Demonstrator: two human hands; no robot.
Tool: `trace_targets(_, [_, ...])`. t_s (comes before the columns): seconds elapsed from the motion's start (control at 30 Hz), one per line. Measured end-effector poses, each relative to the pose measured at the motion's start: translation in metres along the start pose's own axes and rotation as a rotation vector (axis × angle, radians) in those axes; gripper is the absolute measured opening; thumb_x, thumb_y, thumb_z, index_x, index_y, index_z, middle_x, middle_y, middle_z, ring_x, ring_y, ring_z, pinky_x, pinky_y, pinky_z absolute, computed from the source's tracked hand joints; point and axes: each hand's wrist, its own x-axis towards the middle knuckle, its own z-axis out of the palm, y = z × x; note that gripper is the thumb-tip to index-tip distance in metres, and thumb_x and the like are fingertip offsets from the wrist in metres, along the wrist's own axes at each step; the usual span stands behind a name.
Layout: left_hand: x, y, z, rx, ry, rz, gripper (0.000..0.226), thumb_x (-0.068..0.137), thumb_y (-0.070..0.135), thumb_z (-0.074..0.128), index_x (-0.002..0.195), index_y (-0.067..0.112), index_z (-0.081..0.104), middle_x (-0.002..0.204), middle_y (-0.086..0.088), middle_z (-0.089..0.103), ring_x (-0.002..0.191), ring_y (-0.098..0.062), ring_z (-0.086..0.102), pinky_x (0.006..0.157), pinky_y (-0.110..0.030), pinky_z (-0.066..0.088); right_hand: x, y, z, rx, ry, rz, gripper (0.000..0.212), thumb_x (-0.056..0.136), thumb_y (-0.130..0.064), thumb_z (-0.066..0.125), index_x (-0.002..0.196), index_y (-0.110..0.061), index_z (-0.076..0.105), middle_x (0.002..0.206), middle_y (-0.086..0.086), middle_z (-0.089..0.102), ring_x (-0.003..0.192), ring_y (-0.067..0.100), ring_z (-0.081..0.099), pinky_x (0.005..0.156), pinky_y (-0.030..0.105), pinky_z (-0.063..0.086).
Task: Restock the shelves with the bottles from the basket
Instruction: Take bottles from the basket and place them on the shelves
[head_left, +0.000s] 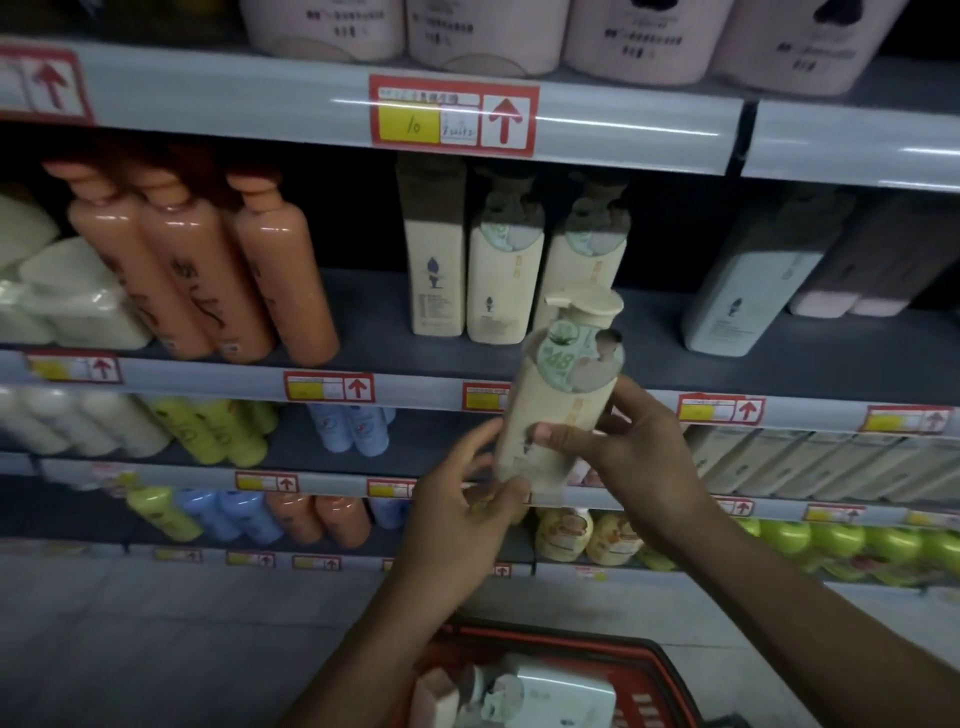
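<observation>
A cream pump bottle with a green round label is held upright in front of the shelf edge. My right hand grips its lower body from the right, thumb across the front. My left hand holds its bottom from the left and below. Matching cream bottles stand on the shelf just behind and above it. The red basket sits low at the bottom of the view, with more pale bottles lying inside.
Orange bottles lean on the same shelf to the left; a pale blue-grey bottle stands to the right. A bare stretch of shelf lies between the cream bottles and that one. Lower shelves hold yellow, blue, orange and green bottles.
</observation>
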Motion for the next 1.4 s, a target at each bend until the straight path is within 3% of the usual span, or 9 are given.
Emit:
trace_targets(0.23, [0.054,0.011,-0.037,0.056,0.101,0.143,0.056,0.096,0.003,0.069,0.146,0.024,0.057,0.129,0.011,0.07,0.115,0.007,0.065,0.086,-0.005,0.049,0.067,-0.022,0.049,0.081,0.004,-0.084,0.058,0.074,0.004,0.09,0.126,-0.01,0.069,0.117,0.003,0.079,0.108,0.021,0.076,0.09,0.046,0.065])
trace_targets(0.47, [0.091,0.0,-0.059,0.059,0.144,0.145,0.064,0.097,0.002,0.065,0.154,0.026,0.049,0.14,0.01,0.065,0.12,0.006,0.063,0.092,-0.008,0.05,0.103,-0.028,0.092,0.087,0.041,-0.107,0.066,0.073,-0.002,0.093,0.131,-0.011,0.062,0.123,0.002,0.075,0.111,0.022,0.073,0.093,0.05,0.063])
trace_targets(0.7, [0.111,-0.008,-0.066,0.043,0.186,0.142,0.065,0.098,0.0,0.061,0.154,0.03,0.048,0.14,0.01,0.065,0.12,0.008,0.063,0.09,-0.007,0.049,0.119,-0.023,0.115,0.06,0.101,-0.151,0.048,0.073,-0.014,0.093,0.115,-0.019,0.07,0.118,0.008,0.074,0.107,0.024,0.074,0.089,0.048,0.064])
trace_targets(0.8, [0.115,-0.013,-0.067,0.045,0.17,0.139,0.064,0.099,0.0,0.06,0.155,0.03,0.048,0.141,0.011,0.064,0.124,0.006,0.062,0.095,-0.009,0.051,0.12,-0.017,0.122,-0.034,0.15,-0.2,0.053,0.065,-0.036,0.091,0.114,-0.024,0.073,0.119,0.016,0.069,0.103,0.023,0.073,0.085,0.042,0.065])
trace_targets(0.97, [0.115,-0.019,-0.064,0.06,0.172,0.148,0.064,0.1,0.0,0.058,0.155,0.03,0.046,0.148,0.011,0.058,0.128,0.008,0.058,0.091,-0.003,0.046,0.112,-0.008,0.119,-0.037,0.235,-0.174,0.053,0.074,-0.018,0.095,0.119,-0.017,0.066,0.109,0.003,0.068,0.087,-0.001,0.065,0.074,0.015,0.056])
trace_targets(1.03, [0.116,-0.023,-0.062,0.058,0.187,0.156,0.066,0.099,-0.002,0.058,0.155,0.031,0.046,0.148,0.009,0.058,0.128,0.007,0.058,0.092,-0.003,0.046,0.111,-0.006,0.122,-0.023,0.262,-0.151,0.053,0.076,-0.017,0.095,0.116,-0.014,0.06,0.105,-0.002,0.067,0.084,-0.006,0.063,0.071,0.013,0.055])
trace_targets(1.2, [0.112,-0.033,-0.053,0.051,0.24,0.169,0.073,0.096,-0.009,0.059,0.159,0.024,0.041,0.154,0.002,0.051,0.134,-0.004,0.058,0.105,-0.025,0.054,0.109,0.001,0.135,-0.074,0.312,-0.184,0.048,0.077,-0.026,0.091,0.115,-0.017,0.063,0.112,0.009,0.068,0.099,0.022,0.069,0.083,0.046,0.061])
trace_targets(1.27, [0.112,-0.035,-0.051,0.042,0.268,0.159,0.074,0.096,-0.008,0.06,0.16,0.025,0.039,0.156,0.002,0.049,0.136,-0.007,0.057,0.109,-0.039,0.053,0.109,0.003,0.14,-0.052,0.33,-0.186,0.048,0.076,-0.028,0.09,0.116,-0.018,0.064,0.112,0.008,0.069,0.1,0.025,0.069,0.084,0.048,0.061])
trace_targets(1.4, [0.112,-0.035,-0.055,0.057,0.286,0.147,0.078,0.096,-0.006,0.06,0.161,0.03,0.035,0.159,0.004,0.047,0.139,-0.006,0.054,0.112,-0.047,0.051,0.108,0.0,0.144,-0.01,0.304,-0.165,0.044,0.076,-0.021,0.092,0.112,-0.012,0.066,0.109,0.007,0.07,0.099,0.022,0.069,0.084,0.047,0.061])
